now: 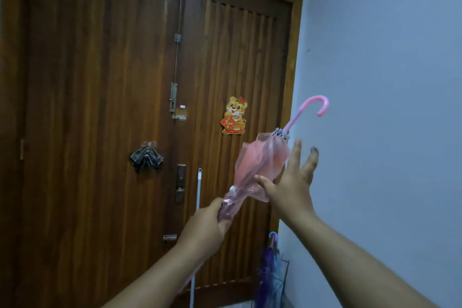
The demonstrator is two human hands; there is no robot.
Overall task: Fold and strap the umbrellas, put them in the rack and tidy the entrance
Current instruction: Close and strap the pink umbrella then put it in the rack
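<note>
A pink see-through umbrella (260, 165) is held up in front of the door, its hooked pink handle (317, 105) pointing up and to the right. My left hand (207, 225) grips the gathered canopy near the tip end. My right hand (292, 177) is spread with straight fingers, its thumb touching the loose canopy folds. The canopy is closed but hangs loose and puffed near the rib tips. Low at the right, a wire rack (280, 280) holds a purple and a blue umbrella (268, 267).
A brown wooden double door (112, 107) fills the left and centre, with a tiger sticker (235, 115) and a hanging striped cloth (146, 158). A white pole (197, 207) leans against the door. A pale wall (387, 82) is on the right.
</note>
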